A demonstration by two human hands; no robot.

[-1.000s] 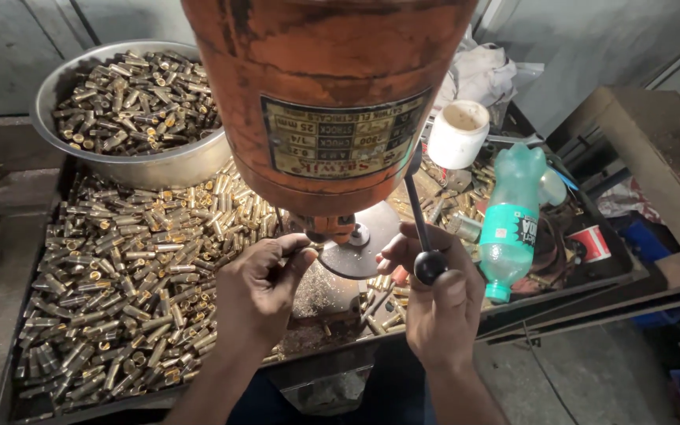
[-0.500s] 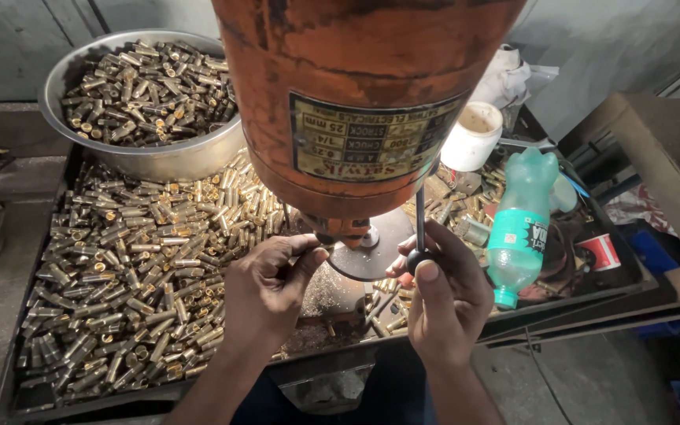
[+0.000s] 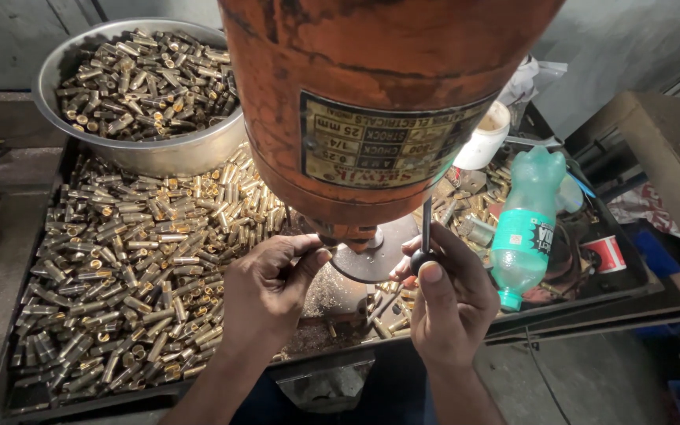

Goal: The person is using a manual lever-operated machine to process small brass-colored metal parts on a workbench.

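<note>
1. Grey workshop walls stand behind a dark metal tray (image 3: 9, 346) on the bench, heaped with small brass tubes (image 3: 127, 275) lying every way.
2. At the tray's far left sits a round steel bowl (image 3: 53, 86), also full of brass tubes.
3. Close to my view, an orange drill press head (image 3: 371, 86) fills the top centre and hides the chuck beneath it.
4. My left hand (image 3: 269, 291) is curled narrow, thumb and fingertips pinched together just under the machine's spindle, above the round drill table (image 3: 375, 256). I cannot tell whether a brass piece sits between the fingers; the pinch hides it.
5. My right hand (image 3: 450, 295) is closed around a black knob on a thin feed lever (image 3: 426, 224), which stands nearly upright just right of the round table.
6. To the right, a green plastic bottle (image 3: 525, 232) stands tilted in the tray, and a white cup (image 3: 485, 134) sits behind it, both well apart from my hands.
7. To do this step well, I judge the left hand should keep its pinch low and steady, centred under the spindle, with the fingertips clear of the bit's path.
8. I judge the right hand should bring the lever down slowly and evenly, since brass chips lie on the tray near my left hand and a jerk could slip the piece.
</note>
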